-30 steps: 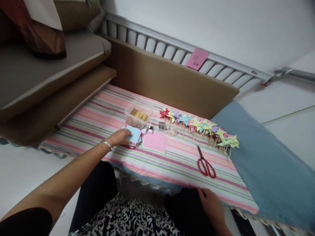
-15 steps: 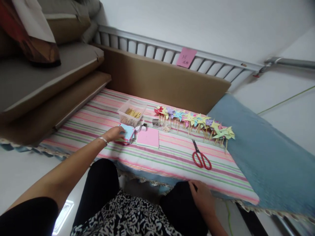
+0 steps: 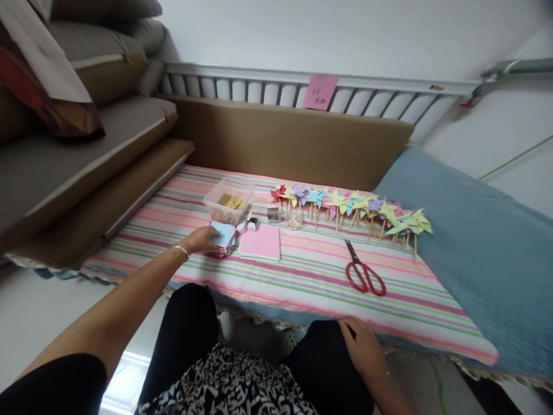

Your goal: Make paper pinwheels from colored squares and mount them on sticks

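While the left hand touches the blue-topped paper stack, the right hand rests on a knee

Where the left hand meets the stack, its fingers are partly curled at the near-left side; whether they grip any sheet cannot be told. The right hand is loosely open, nothing visible in it. The stack sits on a striped cloth, just left of a pink-topped paper pile and before a clear plastic box containing thin sticks. Red-handled scissors lie farther right, below a row of paper pinwheels.
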The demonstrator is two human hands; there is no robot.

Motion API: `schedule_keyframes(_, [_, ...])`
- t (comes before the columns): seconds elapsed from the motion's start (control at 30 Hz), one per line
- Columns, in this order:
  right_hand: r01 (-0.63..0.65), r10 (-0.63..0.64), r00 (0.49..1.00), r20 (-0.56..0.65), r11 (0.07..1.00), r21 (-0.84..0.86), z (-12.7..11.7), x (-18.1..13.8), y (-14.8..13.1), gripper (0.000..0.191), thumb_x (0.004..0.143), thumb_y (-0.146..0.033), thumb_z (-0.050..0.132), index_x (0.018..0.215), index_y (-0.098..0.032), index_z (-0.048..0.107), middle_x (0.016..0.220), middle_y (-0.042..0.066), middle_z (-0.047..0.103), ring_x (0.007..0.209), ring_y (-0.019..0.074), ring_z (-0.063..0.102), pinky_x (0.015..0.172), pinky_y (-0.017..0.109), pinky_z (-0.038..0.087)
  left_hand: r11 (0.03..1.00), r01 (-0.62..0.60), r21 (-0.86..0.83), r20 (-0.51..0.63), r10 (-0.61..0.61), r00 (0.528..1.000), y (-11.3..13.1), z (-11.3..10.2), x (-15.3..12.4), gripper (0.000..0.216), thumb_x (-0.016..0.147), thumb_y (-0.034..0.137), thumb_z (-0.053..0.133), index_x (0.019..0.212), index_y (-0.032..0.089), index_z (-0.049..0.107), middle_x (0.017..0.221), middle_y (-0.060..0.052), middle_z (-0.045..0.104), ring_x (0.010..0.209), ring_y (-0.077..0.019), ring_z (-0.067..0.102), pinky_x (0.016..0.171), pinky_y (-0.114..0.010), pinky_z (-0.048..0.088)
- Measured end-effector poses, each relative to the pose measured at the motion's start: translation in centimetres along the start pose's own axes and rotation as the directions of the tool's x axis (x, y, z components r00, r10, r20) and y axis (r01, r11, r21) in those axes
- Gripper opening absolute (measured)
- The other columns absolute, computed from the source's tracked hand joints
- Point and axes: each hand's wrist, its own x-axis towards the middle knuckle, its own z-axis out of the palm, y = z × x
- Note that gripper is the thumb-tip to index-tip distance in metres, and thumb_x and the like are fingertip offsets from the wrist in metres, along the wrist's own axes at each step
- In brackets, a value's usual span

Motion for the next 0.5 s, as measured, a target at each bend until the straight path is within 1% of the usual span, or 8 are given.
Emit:
schedule_keyframes(0.03, [0.000, 0.000, 1.000, -0.003, 1.000, 0.006, -0.03, -0.06, 0.14, 0.037, 0.086, -0.041, 0.038, 0.080, -0.020, 0.068, 0.088, 0.008, 0.070, 0.089, 0.0259, 0.061, 0.087, 0.041, 0.042, 1.000, 0.009, 0.001, 0.003, -0.009, 1.000, 0.00, 0.02, 0.06, 0.044, 0.064, 0.031, 0.073, 0.105, 0.014, 0.067, 0.109, -0.016, 0.066, 0.103, -0.0298, 0.059, 0.093, -0.038, 0.042])
schedule_keyframes(0.1, [-0.002, 0.003, 1.000, -0.016, 1.000, 0.018, -0.05, -0.17, 0.36, 0.037, 0.086, -0.042, 0.038, 0.080, -0.020, 0.067, 0.088, 0.008, 0.070, 0.089, 0.0260, 0.060, 0.087, 0.042, 0.043, 1.000, 0.026, 0.009, 0.012, -0.026, 1.000, 0.06, 0.11, 0.19, 0.040, 0.071, 0.033, 0.070, 0.105, 0.014, 0.064, 0.111, -0.014, 0.064, 0.103, -0.0275, 0.058, 0.092, -0.041, 0.044])
schedule_keyframes(0.17, [-0.005, 0.005, 1.000, -0.024, 1.000, 0.031, -0.01, -0.27, 0.55, 0.037, 0.086, -0.043, 0.039, 0.080, -0.020, 0.067, 0.088, 0.008, 0.070, 0.089, 0.0260, 0.060, 0.087, 0.042, 0.043, 0.999, 0.040, 0.019, 0.019, -0.040, 0.999, 0.16, 0.27, 0.30, 0.034, 0.080, 0.035, 0.062, 0.108, 0.015, 0.061, 0.113, -0.011, 0.061, 0.103, -0.0245, 0.058, 0.090, -0.045, 0.045])
schedule_keyframes(0.23, [-0.008, 0.009, 1.000, -0.024, 0.999, 0.046, 0.07, -0.31, 0.71, 0.037, 0.086, -0.044, 0.039, 0.080, -0.020, 0.067, 0.088, 0.008, 0.070, 0.089, 0.0260, 0.060, 0.088, 0.043, 0.043, 0.998, 0.051, 0.027, 0.025, -0.052, 0.998, 0.29, 0.43, 0.34, 0.032, 0.085, 0.034, 0.056, 0.111, 0.015, 0.058, 0.115, -0.009, 0.059, 0.103, -0.0227, 0.057, 0.087, -0.046, 0.047])
schedule_keyframes(0.5, [-0.027, 0.029, 0.999, -0.025, 0.997, 0.071, 0.19, -0.34, 0.80, 0.038, 0.085, -0.044, 0.039, 0.080, -0.020, 0.068, 0.088, 0.009, 0.069, 0.090, 0.0263, 0.059, 0.088, 0.043, 0.042, 0.994, 0.108, -0.005, 0.057, -0.108, 0.993, 0.71, 0.17, 0.30, 0.033, 0.086, 0.033, 0.056, 0.113, 0.016, 0.056, 0.118, -0.010, 0.057, 0.103, -0.0228, 0.057, 0.086, -0.045, 0.048])
